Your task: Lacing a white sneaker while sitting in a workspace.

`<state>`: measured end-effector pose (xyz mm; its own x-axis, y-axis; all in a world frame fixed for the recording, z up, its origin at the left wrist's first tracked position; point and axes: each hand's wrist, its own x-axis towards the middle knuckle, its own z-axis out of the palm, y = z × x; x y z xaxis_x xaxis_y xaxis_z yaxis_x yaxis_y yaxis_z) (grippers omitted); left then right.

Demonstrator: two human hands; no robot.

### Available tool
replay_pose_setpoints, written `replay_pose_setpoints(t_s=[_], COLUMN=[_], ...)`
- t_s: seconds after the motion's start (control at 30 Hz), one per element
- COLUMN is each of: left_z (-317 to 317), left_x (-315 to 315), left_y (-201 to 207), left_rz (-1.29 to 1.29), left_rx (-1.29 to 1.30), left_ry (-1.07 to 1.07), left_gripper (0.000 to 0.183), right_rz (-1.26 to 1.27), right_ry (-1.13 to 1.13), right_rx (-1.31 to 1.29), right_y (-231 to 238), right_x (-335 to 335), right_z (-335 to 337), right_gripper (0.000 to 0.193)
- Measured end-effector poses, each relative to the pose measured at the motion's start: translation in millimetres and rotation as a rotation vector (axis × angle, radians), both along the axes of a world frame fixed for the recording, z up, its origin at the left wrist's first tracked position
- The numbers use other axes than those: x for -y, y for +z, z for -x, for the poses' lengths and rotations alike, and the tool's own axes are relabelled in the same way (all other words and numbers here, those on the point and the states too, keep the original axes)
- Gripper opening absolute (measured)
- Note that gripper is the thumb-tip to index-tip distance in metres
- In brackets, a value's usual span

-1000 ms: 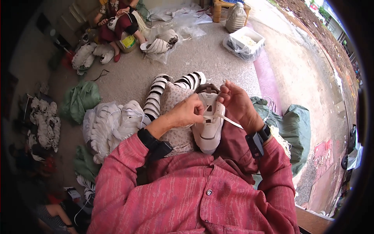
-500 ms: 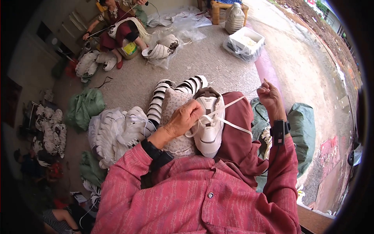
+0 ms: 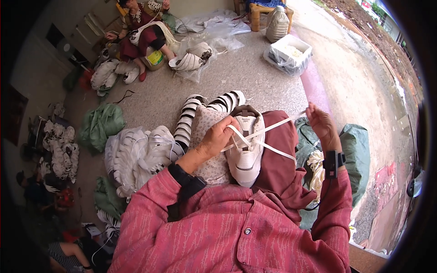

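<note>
A white sneaker (image 3: 244, 168) with a brown collar lies across my lap, its toe toward me. White shoelace (image 3: 274, 126) is threaded partway through it. My left hand (image 3: 217, 138) is closed at the shoe's left side, pinching a loop of lace that rises from the eyelets. Out to the right, my right hand (image 3: 321, 123) grips the far stretch of lace between thumb and fingers, and that stretch runs nearly straight back to the shoe. Another lace end trails over the maroon cloth (image 3: 277, 136) on my right leg. A flowered cushion (image 3: 208, 120) is under my left hand.
Stacked shoe uppers (image 3: 143, 154) lie to my left, with two more rows (image 3: 186, 113) beyond the cushion. Green sacks (image 3: 102, 125) stand on both sides. A lined white box (image 3: 291, 50) sits far right. Another person (image 3: 141, 32) sits working at the far left.
My left hand has lifted a little, raising a lace loop off the shoe. My right hand has shifted slightly right and nearer, still holding the lace. The other person's arms have moved.
</note>
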<state>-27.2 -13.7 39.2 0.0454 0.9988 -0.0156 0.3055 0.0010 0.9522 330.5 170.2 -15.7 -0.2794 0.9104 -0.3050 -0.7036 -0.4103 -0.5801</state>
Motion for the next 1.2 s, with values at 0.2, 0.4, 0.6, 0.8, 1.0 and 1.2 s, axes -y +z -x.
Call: replay_pose_setpoints(t_s=[0.2, 0.4, 0.6, 0.8, 1.0, 1.2], left_z=[30, 26, 21, 27, 20, 2], left_x=[-4, -5, -3, -7, 0, 24], left_y=[8, 21, 23, 5, 4, 2], left_rz=[0.093, 0.134, 0.063, 0.051, -0.053, -0.391], left_rx=[0.146, 0.002, -0.093, 0.043, -0.07, -0.294], left_ry=[-0.383, -0.459, -0.423, -0.408, -0.345, -0.168], left_gripper=[0.011, 0.022, 0.037, 0.045, 0.025, 0.015], right_rz=[-0.089, -0.191, -0.289, -0.249, -0.21, -0.317], right_ry=[-0.21, -0.47, -0.661, -0.577, -0.606, -0.169], right_rx=[-0.044, 0.113, 0.001, 0.004, 0.171, 0.231], right_y=[-22, -5, 22, 18, 20, 43], right_x=[-64, -75, -70, -70, -74, -34], right_z=[-142, -231, -267, -293, -284, -180], right_gripper=[0.041, 0.048, 0.028, 0.009, 0.018, 0.036])
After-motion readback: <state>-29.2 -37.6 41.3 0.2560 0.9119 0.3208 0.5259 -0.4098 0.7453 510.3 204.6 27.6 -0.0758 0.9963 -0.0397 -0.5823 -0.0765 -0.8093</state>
